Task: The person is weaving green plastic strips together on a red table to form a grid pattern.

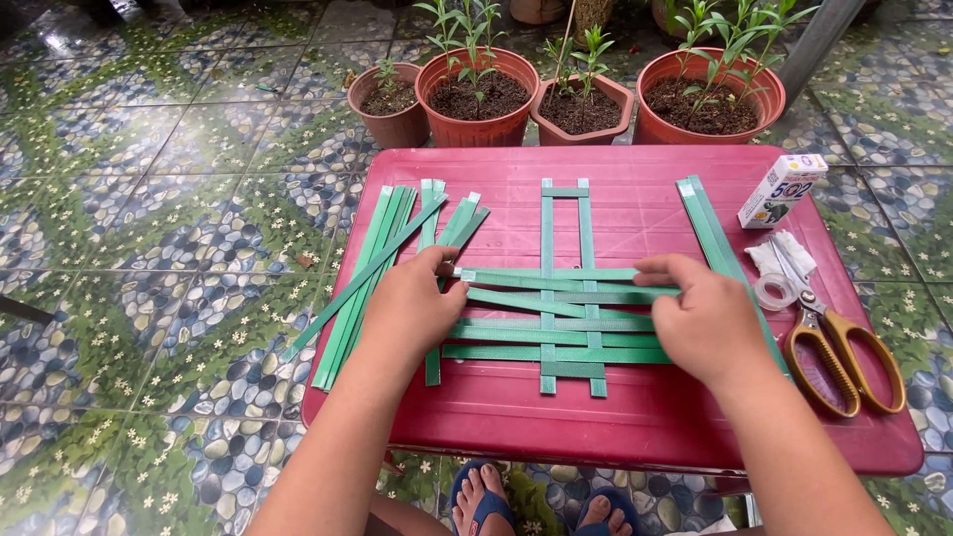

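Head view: green strips (pixel 556 318) between hands.

A small white, green-printed box (pixel 781 190), perhaps glue, lies at the table's (pixel 615 427) far right.

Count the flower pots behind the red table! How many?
4, in a row behind the table: small brown pot, round orange pot, angular pot, big orange pot. More may sit beyond the top edge.
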